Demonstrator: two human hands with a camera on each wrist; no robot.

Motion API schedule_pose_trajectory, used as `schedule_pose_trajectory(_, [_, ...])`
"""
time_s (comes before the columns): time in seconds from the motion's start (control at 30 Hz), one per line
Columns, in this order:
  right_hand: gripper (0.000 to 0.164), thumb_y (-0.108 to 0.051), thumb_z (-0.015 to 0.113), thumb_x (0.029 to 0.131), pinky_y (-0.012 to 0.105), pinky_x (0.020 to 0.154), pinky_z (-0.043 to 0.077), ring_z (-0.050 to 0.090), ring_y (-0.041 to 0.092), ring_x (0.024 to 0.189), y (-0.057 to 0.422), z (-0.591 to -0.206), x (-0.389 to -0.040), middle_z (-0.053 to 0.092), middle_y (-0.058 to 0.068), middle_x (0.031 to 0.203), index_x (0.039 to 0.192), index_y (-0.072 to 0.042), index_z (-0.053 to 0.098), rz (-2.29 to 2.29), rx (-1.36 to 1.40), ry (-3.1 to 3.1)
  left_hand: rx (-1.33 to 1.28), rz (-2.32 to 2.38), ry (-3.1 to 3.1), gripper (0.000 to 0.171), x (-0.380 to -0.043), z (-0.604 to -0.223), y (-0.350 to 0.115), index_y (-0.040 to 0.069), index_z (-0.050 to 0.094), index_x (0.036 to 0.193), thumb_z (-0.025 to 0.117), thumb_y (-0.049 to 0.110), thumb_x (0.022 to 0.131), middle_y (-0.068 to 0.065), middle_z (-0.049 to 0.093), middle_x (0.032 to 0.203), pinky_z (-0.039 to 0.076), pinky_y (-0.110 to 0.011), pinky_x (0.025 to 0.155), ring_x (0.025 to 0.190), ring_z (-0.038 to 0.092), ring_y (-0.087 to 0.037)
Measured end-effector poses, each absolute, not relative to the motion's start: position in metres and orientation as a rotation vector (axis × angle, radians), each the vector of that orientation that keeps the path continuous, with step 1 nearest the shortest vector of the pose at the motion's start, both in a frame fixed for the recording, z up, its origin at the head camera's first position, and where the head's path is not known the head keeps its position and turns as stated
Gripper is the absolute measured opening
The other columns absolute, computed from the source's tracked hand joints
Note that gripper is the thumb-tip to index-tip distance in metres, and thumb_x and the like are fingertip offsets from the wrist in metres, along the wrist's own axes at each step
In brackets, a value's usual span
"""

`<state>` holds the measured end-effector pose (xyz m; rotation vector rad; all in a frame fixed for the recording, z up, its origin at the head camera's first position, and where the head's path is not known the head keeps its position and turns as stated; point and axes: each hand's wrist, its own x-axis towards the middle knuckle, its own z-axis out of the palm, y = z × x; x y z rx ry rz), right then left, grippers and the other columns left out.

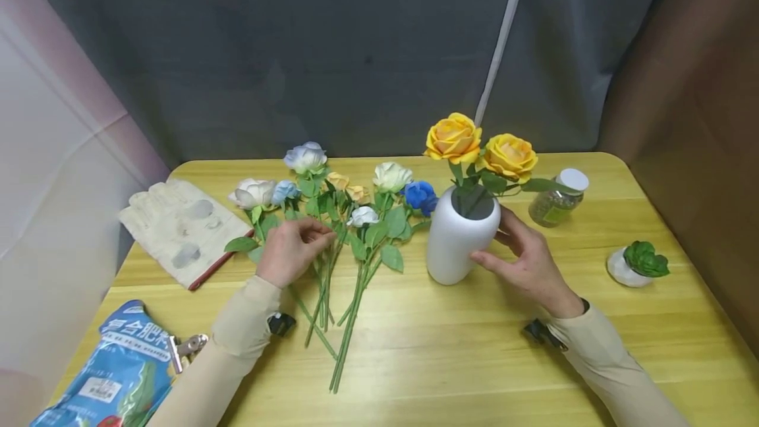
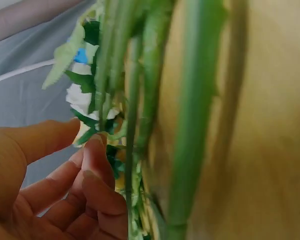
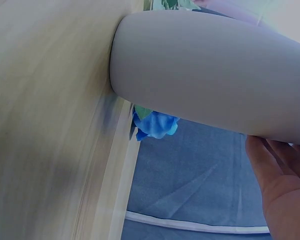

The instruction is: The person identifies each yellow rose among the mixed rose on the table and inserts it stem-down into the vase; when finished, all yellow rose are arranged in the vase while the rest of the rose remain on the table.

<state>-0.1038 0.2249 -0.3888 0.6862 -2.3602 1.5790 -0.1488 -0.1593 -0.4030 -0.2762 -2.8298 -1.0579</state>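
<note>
A white vase (image 1: 456,242) stands upright on the table, with two orange-yellow roses (image 1: 453,138) in its mouth. My right hand (image 1: 530,265) holds the vase's right side, thumb in front and fingers behind; the right wrist view shows fingertips against the vase wall (image 3: 205,75). My left hand (image 1: 293,249) hovers at the loose artificial flowers, its fingers bent. In the left wrist view, the left hand (image 2: 65,180) has thumb and forefinger tips slightly apart beside green stems (image 2: 190,110). White, pale blue, blue and peach blooms (image 1: 391,178) lie beyond it.
Work gloves (image 1: 184,229) lie at the back left. A blue fertilizer bag (image 1: 118,374) with a metal clip (image 1: 188,348) is at the front left. On the right are a white-lidded jar (image 1: 557,199) and a small potted succulent (image 1: 637,263). A dark curtain (image 1: 326,51) hangs behind the table.
</note>
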Motion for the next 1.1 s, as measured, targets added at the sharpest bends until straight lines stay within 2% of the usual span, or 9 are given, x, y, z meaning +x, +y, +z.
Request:
schedule_pose_trajectory(0.37, [0.078,0.013,0.078,0.081,0.019,0.103,0.05,0.056,0.001,0.13,0.2257,-0.3875,-0.1054,0.056,0.023,0.145,0.15,-0.002,0.047,1.585,0.69,-2.374,-0.195,-1.073,-2.905,0.02,-0.1577,-0.4146,-0.1617,0.003,0.079,0.096,0.075,0.023,0.095,-0.01,0.077,0.081,0.052,-0.03,0.059,0.064,0.068,-0.016])
schedule_pose_trajectory(0.6, [0.077,0.013,0.078,0.081,0.018,0.102,0.049,0.054,-0.002,0.13,0.225,-0.3878,-0.1035,0.055,0.025,0.146,0.15,0.0,0.046,1.578,0.67,-2.39,-0.191,-1.105,-2.953,0.025,-0.1597,-0.4147,-0.1605,0.001,0.078,0.103,0.073,0.025,0.097,-0.013,0.078,0.087,0.051,-0.03,0.059,0.066,0.068,-0.017])
schedule_pose_trajectory(0.77, [0.078,0.013,0.077,0.081,0.018,0.102,0.049,0.054,-0.001,0.131,0.225,-0.388,-0.1029,0.054,0.024,0.146,0.151,-0.002,0.046,1.578,0.676,-2.385,-0.182,-1.125,-2.957,0.023,-0.1597,-0.4154,-0.1607,0.001,0.077,0.102,0.072,0.023,0.098,-0.014,0.077,0.088,0.049,-0.03,0.06,0.07,0.067,-0.018])
schedule_pose_trajectory(1.1, [0.078,0.014,0.078,0.08,0.019,0.102,0.05,0.054,-0.001,0.13,0.2251,-0.3883,-0.1038,0.055,0.025,0.145,0.15,0.0,0.046,1.568,0.692,-2.371,-0.138,-1.223,-2.916,0.021,-0.1579,-0.409,-0.1601,0.002,0.076,0.101,0.07,0.022,0.098,-0.011,0.074,0.085,0.047,-0.029,0.06,0.068,0.06,-0.014])
